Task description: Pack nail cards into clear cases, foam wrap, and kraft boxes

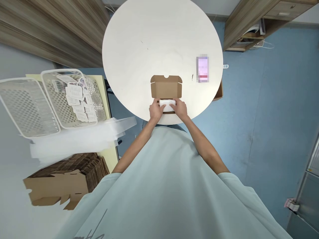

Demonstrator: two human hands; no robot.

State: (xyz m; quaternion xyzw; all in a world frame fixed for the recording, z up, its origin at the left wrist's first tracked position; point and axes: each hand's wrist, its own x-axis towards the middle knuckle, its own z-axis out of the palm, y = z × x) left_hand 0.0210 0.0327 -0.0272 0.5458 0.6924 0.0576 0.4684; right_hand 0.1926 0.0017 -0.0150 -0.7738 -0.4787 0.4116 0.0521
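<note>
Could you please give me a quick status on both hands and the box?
Left hand and right hand both on white packet. Packet in open cardboard box, lid up. Blurred phone lies clear, right.

open box lid (166,79) ahead, bare table (159,39) beyond

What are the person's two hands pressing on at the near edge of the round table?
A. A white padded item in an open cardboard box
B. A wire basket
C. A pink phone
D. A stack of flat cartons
A: the left hand and right hand both rest on a white padded item sitting in the open cardboard box on the round table.
</note>
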